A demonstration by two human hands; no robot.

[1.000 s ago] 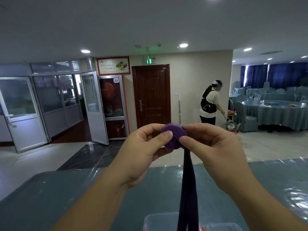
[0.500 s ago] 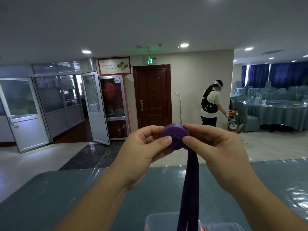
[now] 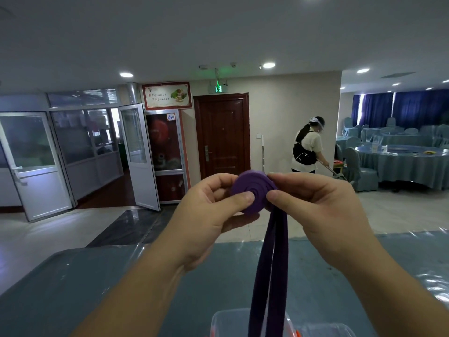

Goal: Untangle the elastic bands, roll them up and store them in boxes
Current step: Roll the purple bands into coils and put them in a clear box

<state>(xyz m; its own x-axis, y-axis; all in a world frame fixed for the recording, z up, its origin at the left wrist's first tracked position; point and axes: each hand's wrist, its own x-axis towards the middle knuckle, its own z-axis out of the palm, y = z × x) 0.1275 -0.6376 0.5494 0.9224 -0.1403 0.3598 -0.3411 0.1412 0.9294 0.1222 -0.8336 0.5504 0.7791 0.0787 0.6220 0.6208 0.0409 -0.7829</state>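
both hands pinch the purple roll, left hand and right hand either side. the tail hangs toward the clear box. winding well probably needs steady tension and aligned edges.

Open air to the left and right of both raised hands, left hand and right hand, well above the table. Between the hands, blocked by the purple roll pinched from both sides. Directly below, crossed by the hanging band tail, dropping toward the clear plastic box at the near edge. Bare blue tabletop left and right of the box. Far beyond, a person sweeping and a covered round table.
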